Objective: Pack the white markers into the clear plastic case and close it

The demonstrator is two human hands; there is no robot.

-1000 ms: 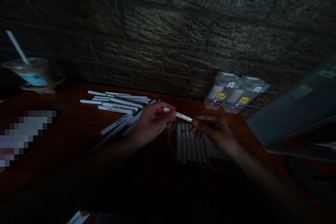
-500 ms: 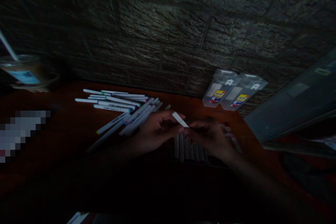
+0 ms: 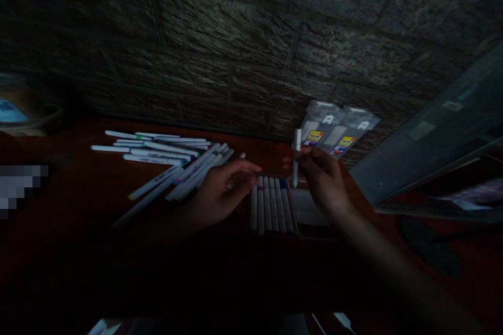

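My right hand [image 3: 323, 178] pinches a white marker [image 3: 297, 159] with a green band and green tip, held nearly upright above an open clear case [image 3: 301, 236]. Inside the case's left half lies a row of white markers [image 3: 271, 204], one with a purple band and one with a blue end. The other half is partly covered by my right hand. Just left of the row, my left hand [image 3: 226, 188] has its thumb and fingers apart, and no marker shows in its grip. Several loose white markers [image 3: 157, 150] lie in a pile beyond my left hand.
Two clear plastic boxes [image 3: 340, 131] with yellow and blue labels stand against the stone wall [image 3: 259, 36]. A cup [image 3: 15, 107] on a coaster is at the far left of the brown table [image 3: 78, 167]. A grey panel [image 3: 420, 136] rises at the right.
My hands have moved apart. The marker, earlier between both hands, has gone right and turned upright in my right hand; my left hand has released it. The case is less covered.
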